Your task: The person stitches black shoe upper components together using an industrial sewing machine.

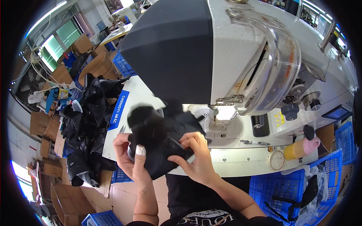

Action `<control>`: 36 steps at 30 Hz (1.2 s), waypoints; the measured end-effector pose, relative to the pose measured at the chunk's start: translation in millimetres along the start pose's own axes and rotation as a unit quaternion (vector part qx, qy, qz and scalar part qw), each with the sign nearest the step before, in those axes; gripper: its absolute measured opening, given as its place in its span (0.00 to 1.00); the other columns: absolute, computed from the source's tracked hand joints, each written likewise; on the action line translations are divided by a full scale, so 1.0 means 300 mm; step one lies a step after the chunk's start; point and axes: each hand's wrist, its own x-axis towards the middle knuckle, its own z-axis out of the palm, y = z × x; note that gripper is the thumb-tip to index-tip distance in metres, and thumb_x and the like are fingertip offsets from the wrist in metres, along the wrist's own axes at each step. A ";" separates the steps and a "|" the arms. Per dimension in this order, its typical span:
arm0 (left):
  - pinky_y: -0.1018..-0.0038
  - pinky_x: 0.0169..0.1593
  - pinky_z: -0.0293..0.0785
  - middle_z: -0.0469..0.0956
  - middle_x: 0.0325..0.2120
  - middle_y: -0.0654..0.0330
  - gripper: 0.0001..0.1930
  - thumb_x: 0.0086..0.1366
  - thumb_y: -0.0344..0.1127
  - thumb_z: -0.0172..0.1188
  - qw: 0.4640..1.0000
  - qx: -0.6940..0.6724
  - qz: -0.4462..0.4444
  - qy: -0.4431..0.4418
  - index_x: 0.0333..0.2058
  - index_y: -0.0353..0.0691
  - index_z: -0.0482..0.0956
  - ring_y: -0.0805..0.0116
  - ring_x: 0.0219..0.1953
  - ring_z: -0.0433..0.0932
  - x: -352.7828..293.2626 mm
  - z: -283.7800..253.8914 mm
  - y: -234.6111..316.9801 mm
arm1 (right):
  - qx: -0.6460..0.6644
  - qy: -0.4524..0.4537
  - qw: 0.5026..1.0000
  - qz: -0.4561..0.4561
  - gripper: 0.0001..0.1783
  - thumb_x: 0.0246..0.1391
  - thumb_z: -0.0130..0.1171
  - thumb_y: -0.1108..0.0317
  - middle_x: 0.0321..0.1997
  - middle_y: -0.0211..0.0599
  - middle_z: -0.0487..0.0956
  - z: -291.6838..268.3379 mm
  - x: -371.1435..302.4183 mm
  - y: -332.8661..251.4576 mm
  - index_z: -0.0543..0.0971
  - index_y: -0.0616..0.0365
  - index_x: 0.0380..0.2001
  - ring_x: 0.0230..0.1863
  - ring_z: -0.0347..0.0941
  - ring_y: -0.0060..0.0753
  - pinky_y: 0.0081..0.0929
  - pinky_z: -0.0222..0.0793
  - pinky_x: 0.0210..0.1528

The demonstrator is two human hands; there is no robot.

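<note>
I hold a black sewn fabric piece [175, 130] in front of the sewing machine [233, 45], over the table's near edge. My left hand [132, 162] grips its left side, the thumb on top with something white around its tip. My right hand [196, 158] is closed on the piece's right side, thumb and fingers pinching the cloth. The upper left part of the piece is blurred, so its exact shape cannot be made out. The lit needle area [225, 113] lies just to the right of the cloth, and the needle itself is hidden.
Black fabric pieces [88, 124] are heaped left of the white table [141, 90]. A pen [254, 142], a yellow bottle with a pink top [296, 150] and a clear round object [276, 160] lie at right. Blue crates [275, 188] and cardboard boxes [69, 203] stand around.
</note>
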 end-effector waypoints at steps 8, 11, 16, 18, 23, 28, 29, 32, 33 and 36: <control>0.73 0.42 0.71 0.75 0.35 0.56 0.35 0.60 0.62 0.56 0.794 0.063 -0.336 -0.503 0.44 0.28 0.73 0.70 0.40 0.72 0.124 -0.143 -0.112 | -0.069 -0.066 0.993 -0.072 0.12 0.49 0.64 0.67 0.26 0.35 0.74 -0.142 -0.067 -0.105 0.70 0.58 0.28 0.24 0.71 0.38 0.30 0.64 0.28; 0.75 0.42 0.72 0.76 0.35 0.58 0.23 0.64 0.47 0.59 0.754 0.118 -0.374 -0.527 0.44 0.29 0.74 0.73 0.39 0.72 0.119 0.037 -0.064 | -0.098 -0.116 0.988 -0.008 0.12 0.50 0.63 0.66 0.20 0.37 0.71 -0.230 -0.029 -0.072 0.68 0.56 0.27 0.23 0.71 0.40 0.34 0.65 0.27; 0.77 0.42 0.73 0.78 0.35 0.61 0.08 0.63 0.22 0.55 0.886 -0.051 -0.209 -0.412 0.42 0.31 0.75 0.75 0.38 0.74 0.098 0.191 -0.093 | 0.007 -0.088 0.973 0.216 0.13 0.50 0.65 0.67 0.24 0.29 0.75 -0.342 0.075 -0.017 0.72 0.61 0.27 0.26 0.69 0.15 0.21 0.65 0.28; 0.76 0.41 0.73 0.78 0.35 0.60 0.08 0.63 0.25 0.57 0.891 0.011 -0.048 -0.452 0.41 0.30 0.75 0.74 0.37 0.74 0.113 0.245 -0.118 | 0.093 -0.032 0.952 0.291 0.14 0.51 0.65 0.68 0.31 0.32 0.79 -0.356 0.094 -0.016 0.76 0.65 0.37 0.33 0.73 0.17 0.17 0.70 0.37; 0.74 0.41 0.72 0.79 0.33 0.59 0.08 0.59 0.23 0.59 0.936 -0.019 -0.109 -0.333 0.38 0.30 0.77 0.72 0.36 0.76 0.087 0.332 -0.093 | 0.178 0.075 0.958 0.212 0.10 0.49 0.63 0.73 0.32 0.34 0.80 -0.319 0.060 0.089 0.77 0.63 0.35 0.33 0.74 0.19 0.24 0.71 0.34; 0.71 0.41 0.71 0.78 0.35 0.61 0.09 0.57 0.28 0.61 0.893 0.012 -0.161 -0.420 0.37 0.34 0.77 0.70 0.36 0.74 0.137 0.323 -0.216 | 0.110 0.130 0.962 0.212 0.10 0.46 0.59 0.78 0.31 0.36 0.80 -0.274 0.049 0.093 0.77 0.60 0.35 0.34 0.76 0.30 0.27 0.70 0.36; 0.70 0.42 0.71 0.78 0.35 0.60 0.08 0.58 0.29 0.59 0.879 0.062 -0.009 -0.472 0.37 0.34 0.77 0.69 0.37 0.75 0.163 0.325 -0.238 | 0.087 0.149 0.966 0.194 0.10 0.46 0.59 0.78 0.31 0.36 0.80 -0.258 0.047 0.085 0.77 0.60 0.35 0.33 0.77 0.30 0.27 0.70 0.35; 0.64 0.44 0.71 0.78 0.35 0.54 0.08 0.59 0.31 0.56 0.838 0.092 0.097 -0.529 0.37 0.36 0.77 0.61 0.39 0.76 0.200 0.319 -0.269 | 0.027 0.173 0.969 0.172 0.09 0.46 0.58 0.78 0.31 0.37 0.80 -0.198 0.038 0.062 0.76 0.62 0.35 0.32 0.77 0.31 0.27 0.70 0.35; 0.67 0.46 0.71 0.80 0.36 0.54 0.10 0.59 0.31 0.56 0.849 0.142 0.014 -0.508 0.38 0.35 0.79 0.62 0.40 0.77 0.207 0.319 -0.254 | 0.087 0.190 0.957 0.202 0.09 0.47 0.58 0.77 0.31 0.37 0.81 -0.176 0.038 0.067 0.76 0.63 0.35 0.31 0.77 0.31 0.27 0.70 0.36; 0.71 0.37 0.72 0.80 0.29 0.56 0.08 0.56 0.28 0.56 0.813 0.313 0.078 -0.485 0.34 0.32 0.79 0.69 0.32 0.76 0.269 0.260 -0.258 | -0.027 0.040 0.934 0.354 0.10 0.49 0.58 0.76 0.31 0.35 0.80 -0.198 0.036 0.042 0.74 0.67 0.36 0.31 0.76 0.26 0.25 0.70 0.37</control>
